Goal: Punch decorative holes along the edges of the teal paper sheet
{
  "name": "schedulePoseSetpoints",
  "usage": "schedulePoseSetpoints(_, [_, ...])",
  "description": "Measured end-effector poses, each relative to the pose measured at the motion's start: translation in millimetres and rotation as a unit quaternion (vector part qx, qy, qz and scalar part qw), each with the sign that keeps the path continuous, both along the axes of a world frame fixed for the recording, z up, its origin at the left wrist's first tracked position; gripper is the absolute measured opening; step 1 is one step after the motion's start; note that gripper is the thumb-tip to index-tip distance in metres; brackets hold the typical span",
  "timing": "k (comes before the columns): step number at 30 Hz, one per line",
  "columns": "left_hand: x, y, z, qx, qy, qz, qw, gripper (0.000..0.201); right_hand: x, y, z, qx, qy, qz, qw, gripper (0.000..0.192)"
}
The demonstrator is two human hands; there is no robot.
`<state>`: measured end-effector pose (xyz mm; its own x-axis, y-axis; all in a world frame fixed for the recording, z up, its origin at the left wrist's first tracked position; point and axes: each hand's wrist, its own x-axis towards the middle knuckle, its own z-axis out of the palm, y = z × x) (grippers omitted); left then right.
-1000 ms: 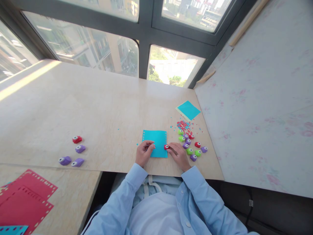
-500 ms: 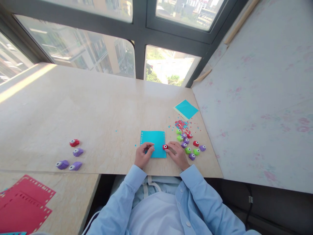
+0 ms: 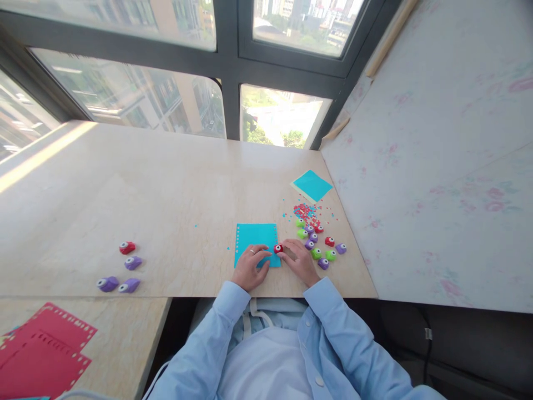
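A blue sheet of paper (image 3: 255, 236) lies flat on the table before me, with rows of small holes along its left and right edges. My right hand (image 3: 300, 261) grips a red craft punch (image 3: 278, 249) at the sheet's right edge. Over the lower part of the sheet rests my left hand (image 3: 251, 268), its fingers spread and pointing toward the punch. Nothing shows between those fingers. Just right of my right hand sit several green, purple and red craft punches, among them a green punch (image 3: 330, 255).
Red and blue paper bits (image 3: 306, 212) are heaped behind the punches, below more blue paper (image 3: 313, 185). Four-sided red sheets (image 3: 50, 355) lie at the lower left. Several punches, one red (image 3: 127, 248), stand on the left. A patterned wall (image 3: 449, 183) bounds the right side.
My left hand has shifted right across the blue sheet, closer to the red punch, and its fingers have opened. The right hand still holds the punch at the edge. The view has turned slightly.
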<state>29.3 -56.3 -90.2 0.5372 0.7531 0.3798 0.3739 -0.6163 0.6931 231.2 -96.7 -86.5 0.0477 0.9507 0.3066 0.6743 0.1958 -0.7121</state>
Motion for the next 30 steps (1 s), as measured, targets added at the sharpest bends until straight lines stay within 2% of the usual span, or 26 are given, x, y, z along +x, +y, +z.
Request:
schedulePoseSetpoints(9, [3.3, -4.3, 1.1, 0.081, 0.061, 0.008, 0.995, 0.021, 1.5, 3.1, 7.9, -0.033, 0.061, 0.013, 0.998, 0.03])
schedulePoseSetpoints(16, [2.7, -8.4, 3.0, 0.115, 0.081, 0.064, 0.988, 0.022, 6.1, 9.6, 12.5, -0.052, 0.019, 0.065, 0.996, 0.024])
schedulePoseSetpoints(21, [8.3, -5.8, 3.0, 0.092, 0.111, 0.021, 0.989, 0.028, 5.8, 11.5, 9.2, -0.047, 0.019, 0.052, 0.997, 0.022])
schedulePoseSetpoints(30, [11.6, -2.0, 4.8, 0.072, 0.102, 0.047, 0.991, 0.026, 7.9, 11.4, 14.2, -0.08, 0.043, 0.065, 0.994, 0.029])
